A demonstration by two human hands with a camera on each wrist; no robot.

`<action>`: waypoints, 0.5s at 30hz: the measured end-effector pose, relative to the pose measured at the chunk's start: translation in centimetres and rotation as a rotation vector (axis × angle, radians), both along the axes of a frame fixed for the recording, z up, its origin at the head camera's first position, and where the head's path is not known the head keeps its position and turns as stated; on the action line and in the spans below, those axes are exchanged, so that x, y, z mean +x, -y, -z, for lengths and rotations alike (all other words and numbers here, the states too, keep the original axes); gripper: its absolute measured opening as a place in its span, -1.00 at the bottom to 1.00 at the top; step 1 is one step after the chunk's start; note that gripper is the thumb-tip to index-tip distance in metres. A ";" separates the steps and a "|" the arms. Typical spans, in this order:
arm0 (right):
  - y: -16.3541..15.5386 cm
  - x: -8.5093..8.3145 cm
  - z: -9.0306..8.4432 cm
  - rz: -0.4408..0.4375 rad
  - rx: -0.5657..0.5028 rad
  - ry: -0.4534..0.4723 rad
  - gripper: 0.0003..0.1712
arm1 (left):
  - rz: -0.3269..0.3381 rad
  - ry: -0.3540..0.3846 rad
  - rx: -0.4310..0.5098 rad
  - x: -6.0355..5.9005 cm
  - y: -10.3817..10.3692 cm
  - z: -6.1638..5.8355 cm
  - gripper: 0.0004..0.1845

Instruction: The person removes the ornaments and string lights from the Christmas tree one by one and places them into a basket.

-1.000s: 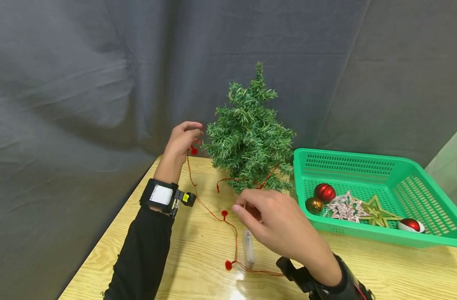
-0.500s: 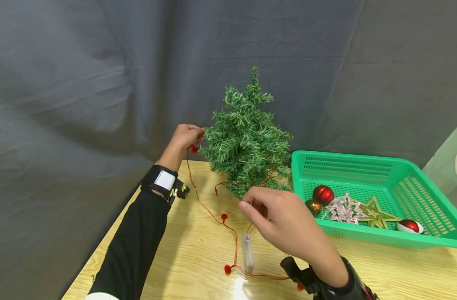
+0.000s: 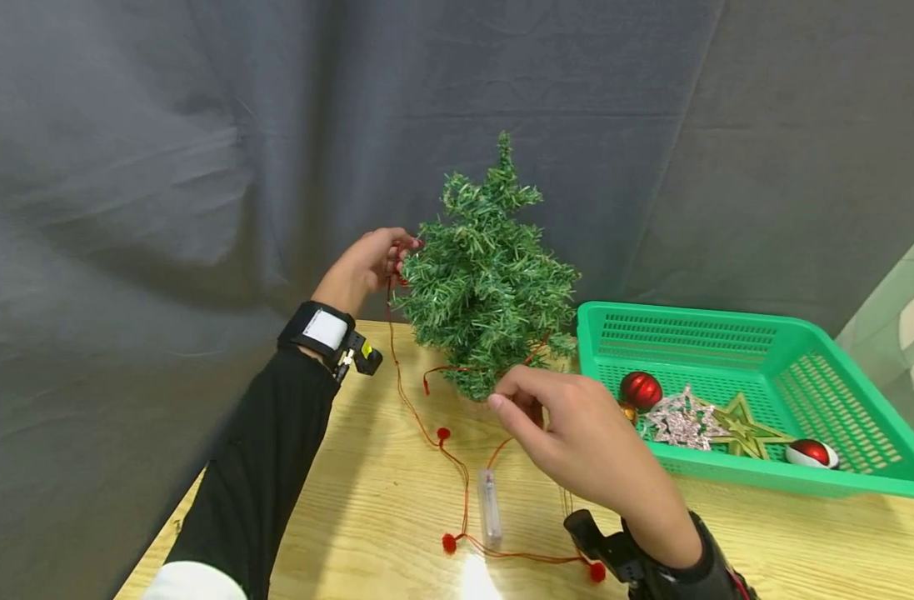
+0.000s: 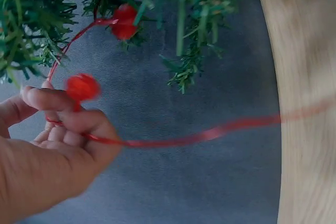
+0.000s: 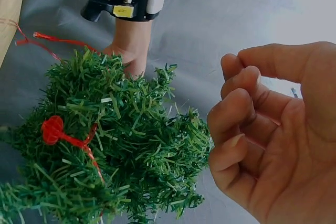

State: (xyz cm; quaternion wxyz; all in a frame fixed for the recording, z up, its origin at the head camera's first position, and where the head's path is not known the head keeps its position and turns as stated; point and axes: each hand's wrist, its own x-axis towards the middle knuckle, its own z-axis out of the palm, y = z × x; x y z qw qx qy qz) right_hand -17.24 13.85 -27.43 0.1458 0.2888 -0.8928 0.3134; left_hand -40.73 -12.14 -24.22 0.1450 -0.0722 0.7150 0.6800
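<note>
A small green artificial Christmas tree stands on the wooden table. At its left side my left hand pinches the red cord of a string of lights. Beside those fingertips a red ball sticks out, and a second red ball hangs close to the branches. From that hand the cord runs down across the table, past more red balls and a clear battery case. In front of the tree's lower right, my right hand hovers with loosely curled fingers, holding nothing.
A green plastic basket stands to the right. In it lie a red bauble, a pink glitter snowflake, a gold-green star and a red-and-white bauble. A grey cloth hangs behind the table.
My left hand has moved up and right against the tree's left side, drawing the cord with it. The right hand stays in about the same place before the tree.
</note>
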 end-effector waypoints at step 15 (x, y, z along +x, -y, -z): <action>0.0 -0.3 -0.1 0.009 -0.002 0.026 -0.85 | 0.073 -0.028 0.096 -1.2 -1.7 -3.0 -0.64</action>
